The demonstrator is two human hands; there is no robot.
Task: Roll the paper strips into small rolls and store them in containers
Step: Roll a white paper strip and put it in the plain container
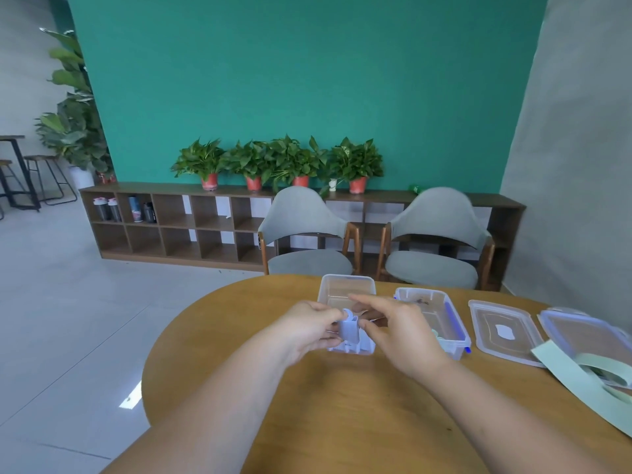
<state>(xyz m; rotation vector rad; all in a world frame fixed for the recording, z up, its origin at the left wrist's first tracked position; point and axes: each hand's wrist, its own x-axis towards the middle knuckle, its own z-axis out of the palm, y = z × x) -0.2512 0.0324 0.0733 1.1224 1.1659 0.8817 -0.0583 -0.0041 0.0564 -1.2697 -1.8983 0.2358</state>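
While both hands pinch the pale blue paper strip [349,331] over the clear container [346,285] at twelve o'clock, left hand [309,328] and right hand [398,331] fingertips closed on its edges, it looks light, limp, easily creased.

Bright, even daylight fills the room. A glare patch sits on the floor tiles [131,398] (lower left). Shadows on the wooden table [342,422] are soft. Wide-angle distortion bends the edges; both hands look slightly blurred.

paper strip [349,330]: lavender | table [342,405]: wood-brown | green strips [561,367]: pale green
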